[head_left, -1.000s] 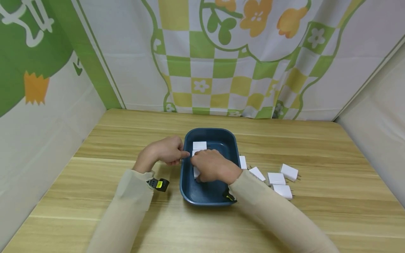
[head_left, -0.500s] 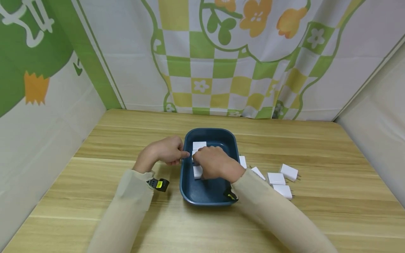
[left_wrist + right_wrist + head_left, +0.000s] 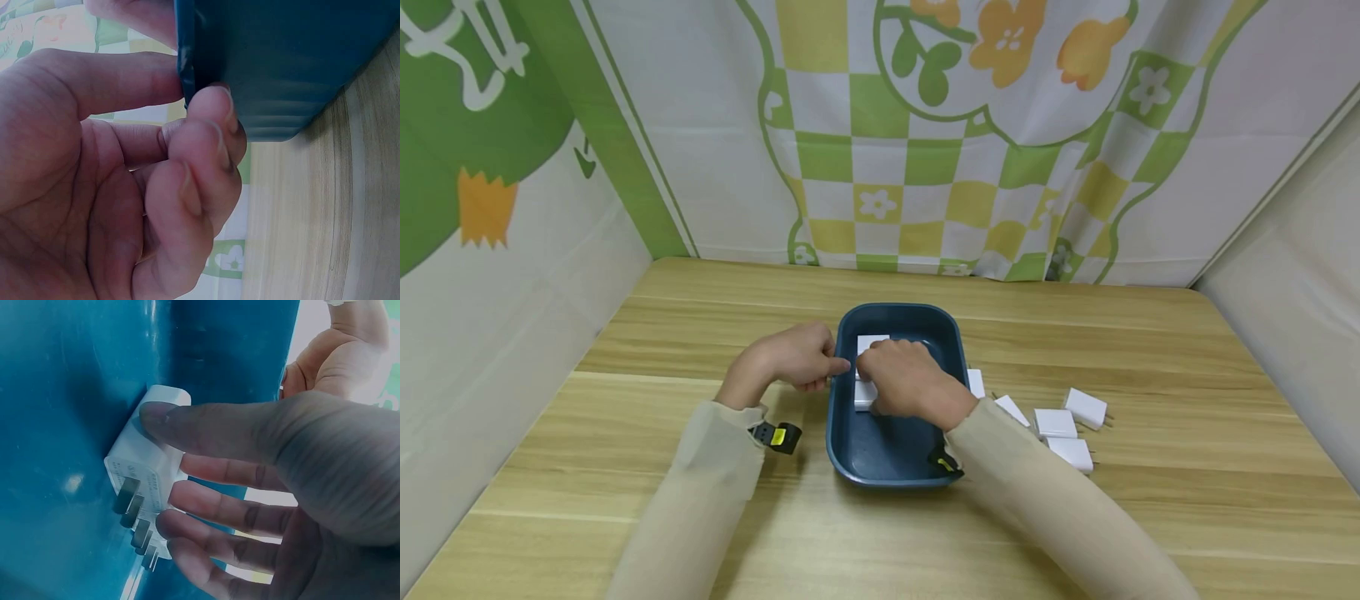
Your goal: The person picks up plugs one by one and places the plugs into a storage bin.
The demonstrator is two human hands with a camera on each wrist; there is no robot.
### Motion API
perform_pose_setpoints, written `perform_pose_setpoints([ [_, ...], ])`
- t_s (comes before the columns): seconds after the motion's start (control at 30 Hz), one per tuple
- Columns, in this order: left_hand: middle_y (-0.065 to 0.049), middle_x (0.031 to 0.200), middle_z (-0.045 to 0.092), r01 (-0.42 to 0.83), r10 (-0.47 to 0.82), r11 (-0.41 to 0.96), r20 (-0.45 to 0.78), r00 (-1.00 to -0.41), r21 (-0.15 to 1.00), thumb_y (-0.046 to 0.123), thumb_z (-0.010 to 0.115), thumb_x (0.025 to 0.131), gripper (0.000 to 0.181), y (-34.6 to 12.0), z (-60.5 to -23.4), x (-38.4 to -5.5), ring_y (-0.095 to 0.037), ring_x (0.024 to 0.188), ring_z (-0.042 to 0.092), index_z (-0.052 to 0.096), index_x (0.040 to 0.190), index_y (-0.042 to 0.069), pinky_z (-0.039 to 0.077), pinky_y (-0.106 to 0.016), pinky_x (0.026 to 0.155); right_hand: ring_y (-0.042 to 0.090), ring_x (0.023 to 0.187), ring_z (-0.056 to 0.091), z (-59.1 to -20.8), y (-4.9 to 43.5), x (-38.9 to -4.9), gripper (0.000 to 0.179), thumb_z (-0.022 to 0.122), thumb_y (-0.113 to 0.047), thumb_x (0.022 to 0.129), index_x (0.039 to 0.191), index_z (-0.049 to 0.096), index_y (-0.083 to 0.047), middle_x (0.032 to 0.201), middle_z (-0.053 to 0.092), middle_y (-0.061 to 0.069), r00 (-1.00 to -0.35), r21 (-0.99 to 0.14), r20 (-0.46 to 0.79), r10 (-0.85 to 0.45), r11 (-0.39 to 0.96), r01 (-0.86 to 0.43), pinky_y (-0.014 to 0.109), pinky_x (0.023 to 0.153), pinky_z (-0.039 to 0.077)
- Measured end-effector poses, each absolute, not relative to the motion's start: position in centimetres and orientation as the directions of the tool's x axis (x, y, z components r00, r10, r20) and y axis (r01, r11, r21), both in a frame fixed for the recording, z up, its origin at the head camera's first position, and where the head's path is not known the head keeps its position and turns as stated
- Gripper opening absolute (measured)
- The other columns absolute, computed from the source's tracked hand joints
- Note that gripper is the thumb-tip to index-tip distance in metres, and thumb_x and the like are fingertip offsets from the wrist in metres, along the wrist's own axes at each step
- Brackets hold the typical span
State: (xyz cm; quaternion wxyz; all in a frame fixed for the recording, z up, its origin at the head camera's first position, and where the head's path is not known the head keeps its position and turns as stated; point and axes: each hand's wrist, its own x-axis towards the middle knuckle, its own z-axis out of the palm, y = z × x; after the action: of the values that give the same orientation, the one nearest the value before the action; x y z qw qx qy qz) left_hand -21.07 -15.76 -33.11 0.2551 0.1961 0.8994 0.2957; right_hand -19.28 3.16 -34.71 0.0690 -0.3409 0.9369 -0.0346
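In the head view a dark blue plastic tray [image 3: 895,461] stands mid-table. My left hand [image 3: 793,357] pinches its left rim, thumb over the edge and fingers curled against the outer wall [image 3: 275,62]. Over the tray, my right hand [image 3: 906,379] reaches in to a row of white plug chargers along the left side. The far charger [image 3: 872,341] shows past the knuckles. The right thumb lies on the nearest charger [image 3: 137,444], with the fingers around the row's other side. Metal prongs [image 3: 128,497] point away from the tray wall. The middle of the row is partly hidden.
Right of the tray lie several more white chargers [image 3: 1070,455], loosely grouped, one [image 3: 975,383] close against the tray's right wall. Bare wood table [image 3: 760,533] extends in front. A patterned curtain [image 3: 925,208] hangs behind the table, with cloth sides left and right.
The nearest charger has moved away from me, closing the gap to the one beyond it. My right hand has shifted slightly the same way. The left hand stays put.
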Motion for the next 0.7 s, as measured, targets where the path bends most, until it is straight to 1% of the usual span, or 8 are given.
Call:
perform_pose_setpoints([
  [0.3, 0.0, 0.055, 0.056, 0.212, 0.507, 0.748, -0.335, -0.794, 0.629, 0.015, 0.059, 0.103, 0.04, -15.8, -33.1, -21.1, -0.009, 0.048, 0.049, 0.063, 0.065, 0.003, 0.042, -0.022, 0.049, 0.017, 0.076, 0.059, -34.8, 3.1, -19.3, 0.033, 0.089, -0.025, 0.081, 0.108, 0.075, -0.012, 0.101, 0.068, 0.003, -0.768, -0.117, -0.097, -0.633, 0.774, -0.623, 0.035, 0.065, 0.052],
  [0.47, 0.0, 0.055, 0.056, 0.195, 0.494, 0.753, -0.344, -0.798, 0.628, 0.016, 0.059, 0.103, 0.04, -15.7, -33.0, -21.1, -0.009, 0.048, 0.049, 0.065, 0.067, 0.001, 0.041, -0.022, 0.05, 0.017, 0.076, 0.059, -34.7, 3.2, -19.3, 0.034, 0.088, -0.026, 0.081, 0.108, 0.074, -0.012, 0.101, 0.068, 0.003, -0.769, -0.111, -0.094, -0.632, 0.775, -0.623, 0.035, 0.065, 0.052],
  [0.7, 0.0, 0.054, 0.055, 0.19, 0.493, 0.754, -0.349, -0.797, 0.629, 0.016, 0.059, 0.103, 0.04, -15.6, -32.9, -21.0, -0.01, 0.048, 0.048, 0.065, 0.066, 0.0, 0.041, -0.023, 0.05, 0.021, 0.089, 0.065, -33.6, 3.5, -19.3, 0.04, 0.088, -0.028, 0.081, 0.116, 0.074, -0.014, 0.11, 0.069, 0.004, -0.77, -0.098, -0.099, -0.63, 0.776, -0.623, 0.041, 0.073, 0.055],
])
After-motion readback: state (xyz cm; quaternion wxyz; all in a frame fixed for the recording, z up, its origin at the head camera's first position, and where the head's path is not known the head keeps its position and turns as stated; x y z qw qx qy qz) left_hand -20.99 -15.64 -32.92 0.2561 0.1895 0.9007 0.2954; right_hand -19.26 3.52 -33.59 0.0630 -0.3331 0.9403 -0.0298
